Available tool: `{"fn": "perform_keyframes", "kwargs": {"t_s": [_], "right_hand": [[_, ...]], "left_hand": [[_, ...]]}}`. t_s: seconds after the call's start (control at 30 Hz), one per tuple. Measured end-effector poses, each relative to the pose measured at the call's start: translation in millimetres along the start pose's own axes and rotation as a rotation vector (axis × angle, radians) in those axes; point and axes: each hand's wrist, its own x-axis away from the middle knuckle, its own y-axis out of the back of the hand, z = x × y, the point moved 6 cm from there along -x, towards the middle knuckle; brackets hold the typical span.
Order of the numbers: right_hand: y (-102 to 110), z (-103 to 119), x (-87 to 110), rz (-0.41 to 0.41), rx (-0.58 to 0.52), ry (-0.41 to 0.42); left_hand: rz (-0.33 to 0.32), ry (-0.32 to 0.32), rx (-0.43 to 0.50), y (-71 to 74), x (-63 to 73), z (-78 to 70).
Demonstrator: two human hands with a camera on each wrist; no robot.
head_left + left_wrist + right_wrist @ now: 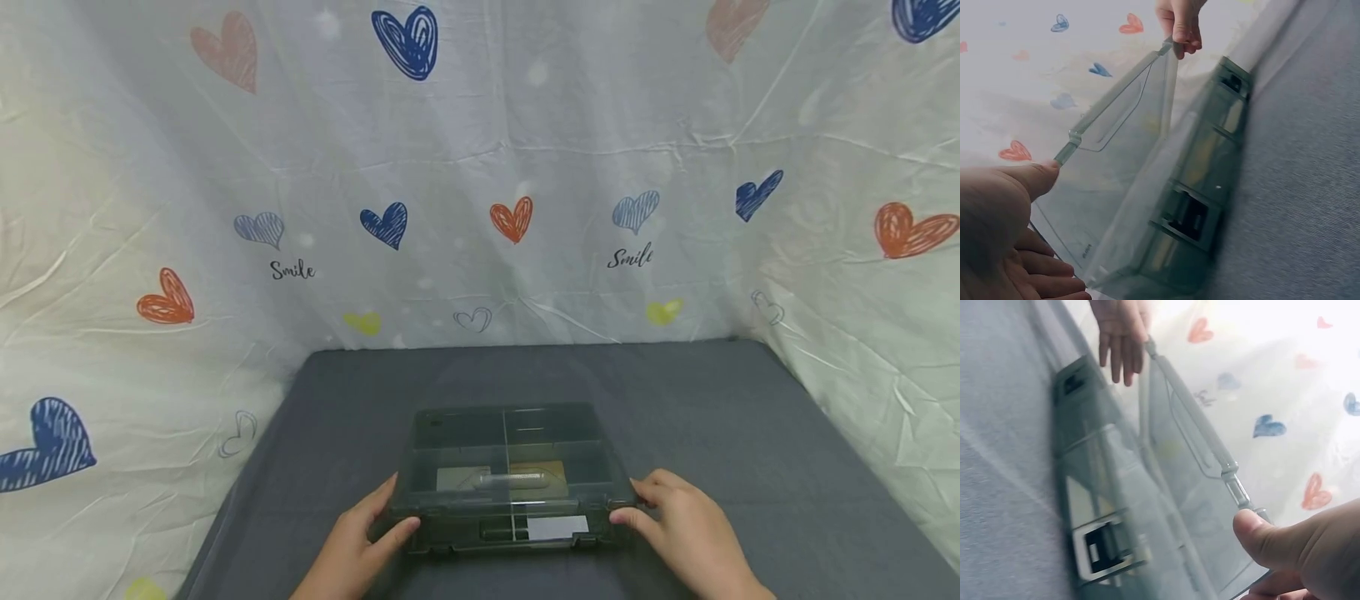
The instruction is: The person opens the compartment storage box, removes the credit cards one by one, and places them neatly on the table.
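A translucent grey-green plastic box with dividers stands on the dark cloth. Its hinged lid is tilted up from the base in both wrist views. At the lid's front left corner my left hand grips the edge, thumb on the rim and the lower fingers loose beside it. My right hand holds the front right corner, thumb on the edge. Through the plastic show a whitish flat piece, a tan piece, a clear tube-like item and a white rectangle.
The grey cloth-covered table extends behind and to both sides of the box. A white curtain printed with hearts hangs along the back and sides. Dark latches sit on the base's front wall.
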Motion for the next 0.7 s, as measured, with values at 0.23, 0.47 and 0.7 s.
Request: {"fn": "perform_keyframes", "kwargs": {"t_s": [0.23, 0.47, 0.7], "right_hand": [[17, 11, -10.5, -0.111, 0.019, 0.076], [31, 18, -23.9, -0.192, 0.014, 0.081], [41, 24, -41.2, -0.249, -0.010, 0.088]], "left_hand": [[-0.099, -0.080, 0.033, 11.1, -3.2, -14.8], [-0.210, -0.194, 0.045, 19.7, -12.8, -28.9], [-0.257, -0.187, 0.116, 25.9, -25.6, -41.2]]}}
